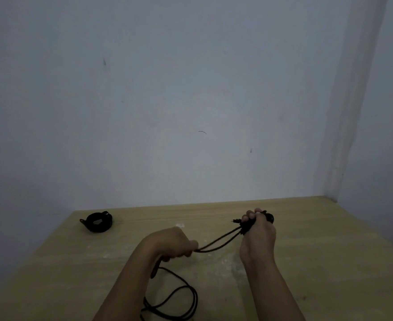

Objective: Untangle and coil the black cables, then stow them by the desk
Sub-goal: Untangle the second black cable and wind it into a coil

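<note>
A black cable (221, 241) stretches in two strands between my hands above the wooden desk (318, 251). My right hand (258, 232) grips a small bundle of its coils, with a plug end poking out to the left of the fingers. My left hand (174, 243) pinches the strands lower down. The loose rest of the cable (181, 297) lies in loops on the desk below my left forearm. A second black cable (97, 221), wound into a tight coil, lies at the desk's far left corner.
The desk stands in a corner, with a grey wall (190, 100) right behind it and another wall (390, 135) on the right. The desk's left edge runs diagonally toward me. Pale smudges mark the wood near the middle.
</note>
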